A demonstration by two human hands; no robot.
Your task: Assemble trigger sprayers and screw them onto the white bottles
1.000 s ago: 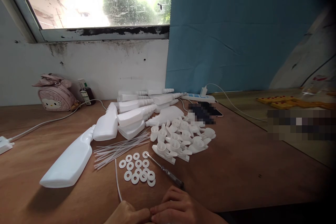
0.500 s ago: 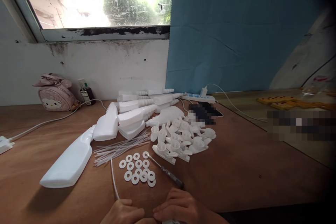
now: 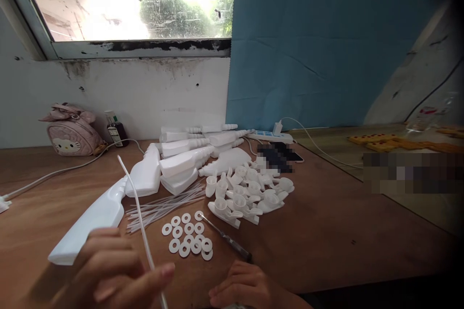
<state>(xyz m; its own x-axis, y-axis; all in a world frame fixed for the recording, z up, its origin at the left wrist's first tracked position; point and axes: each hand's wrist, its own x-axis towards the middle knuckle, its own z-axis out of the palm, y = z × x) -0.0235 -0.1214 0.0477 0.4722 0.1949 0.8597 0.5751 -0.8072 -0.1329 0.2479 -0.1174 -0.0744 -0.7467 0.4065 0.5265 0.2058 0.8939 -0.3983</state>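
Note:
My left hand is raised at the bottom left, fingers curled around a thin clear plastic tube that stands up and leans left. My right hand rests on the table at the bottom edge with its fingers curled over something white I cannot make out. Just ahead lie several white washers, a small screwdriver, a bundle of clear tubes, a heap of white nozzle caps and several white plastic bottles. One long white bottle lies by my left hand.
A pink bag and a small brown bottle stand by the wall at the left. A white cable crosses the table. A power strip and a phone lie behind the parts. Yellow pieces lie far right.
My left hand has lifted up and to the left with the clear tube, which now stands upright. The right hand stays low at the table edge.

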